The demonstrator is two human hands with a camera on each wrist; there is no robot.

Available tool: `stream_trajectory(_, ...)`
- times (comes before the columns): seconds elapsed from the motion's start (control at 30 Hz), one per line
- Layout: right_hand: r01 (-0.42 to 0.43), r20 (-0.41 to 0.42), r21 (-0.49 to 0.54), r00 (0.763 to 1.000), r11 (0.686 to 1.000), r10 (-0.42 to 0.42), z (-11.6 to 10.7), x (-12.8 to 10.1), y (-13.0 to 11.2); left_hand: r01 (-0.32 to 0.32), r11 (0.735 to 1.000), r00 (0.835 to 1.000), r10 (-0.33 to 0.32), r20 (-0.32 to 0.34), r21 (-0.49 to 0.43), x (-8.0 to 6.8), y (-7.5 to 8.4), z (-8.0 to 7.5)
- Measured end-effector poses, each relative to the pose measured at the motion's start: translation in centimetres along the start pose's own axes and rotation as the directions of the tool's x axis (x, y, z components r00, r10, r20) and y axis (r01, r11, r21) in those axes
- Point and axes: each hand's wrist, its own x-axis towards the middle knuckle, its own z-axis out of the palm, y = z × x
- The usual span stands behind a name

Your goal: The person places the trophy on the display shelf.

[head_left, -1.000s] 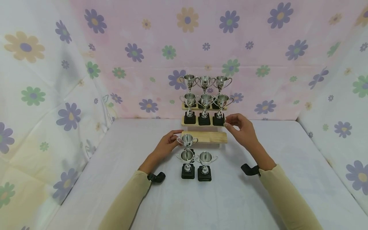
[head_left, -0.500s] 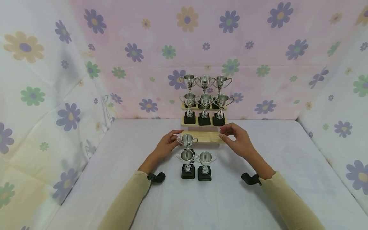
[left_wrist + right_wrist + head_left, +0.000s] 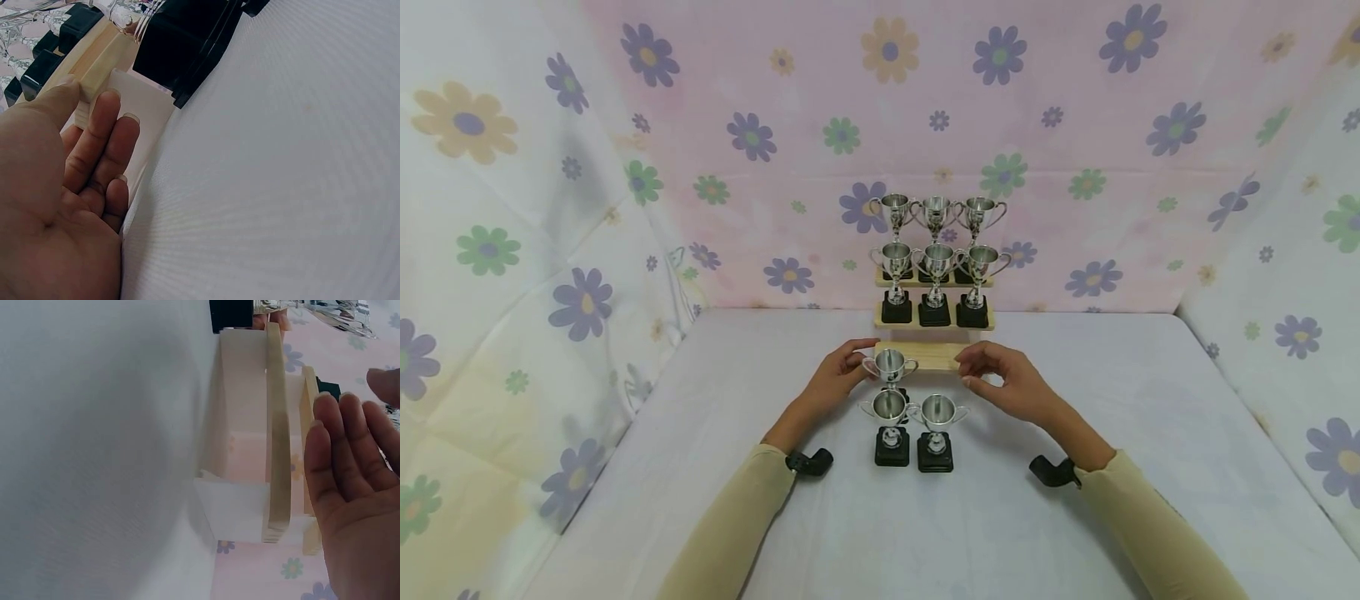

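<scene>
A tiered wooden display stand (image 3: 928,357) stands at the back of the table, its lowest step bare. My left hand (image 3: 838,371) holds that step's left end; in the left wrist view the thumb (image 3: 61,100) rests against the wood. Over the step's right end hovers my right hand (image 3: 1007,383), fingers extended and holding nothing, as the right wrist view of the hand (image 3: 359,506) shows. Three silver trophy cups on black bases stand in front: one cup (image 3: 890,364) close to my left fingers, then a left cup (image 3: 891,450) and a right cup (image 3: 936,457).
Three trophies stand on the middle step, including a right-hand one (image 3: 973,310). Three more fill the top step, such as the left one (image 3: 896,212). A white cloth (image 3: 1075,517) covers the table. Flowered fabric walls (image 3: 805,108) enclose the back and sides.
My right hand has moved down and left, from beside the middle step's right trophy to the right end of the lowest step. My left hand and the trophies have stayed put.
</scene>
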Motion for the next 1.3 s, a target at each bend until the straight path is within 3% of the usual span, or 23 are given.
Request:
stream_trajectory(0.23, 0.065, 0.15, 0.048, 0.986, 0.997, -0.071, 0.6, -0.1, 0.5, 0.0, 1.0, 1.0, 0.0, -0.003, 0.001, 0.1, 0.2, 0.1)
stream_trajectory(0.5, 0.15, 0.314, 0.116, 0.932, 0.982, -0.179, 1.1, -0.1, 0.6, -0.005, 1.0, 1.0, 0.005, 0.001, 0.01, 0.1, 0.2, 0.1)
stream_trajectory(0.77, 0.127, 0.315, 0.119, 0.936, 0.985, -0.159, 1.9, -0.3, -1.5, 0.008, 1.0, 1.0, -0.008, 0.0, 0.011, -0.1, 0.2, 0.0)
stream_trajectory(1.0, 0.08, 0.31, 0.11, 0.944, 0.991, -0.11, 2.9, -0.5, -0.1, 0.01, 1.0, 1.0, -0.01, 0.001, 0.01, -0.1, -0.1, 0.1)
stream_trajectory(1.3, 0.08, 0.338, 0.04, 0.937, 0.996, -0.089, 3.4, -0.4, -0.7, -0.012, 1.0, 1.0, 0.012, 0.002, 0.009, 0.0, -0.1, 0.0)
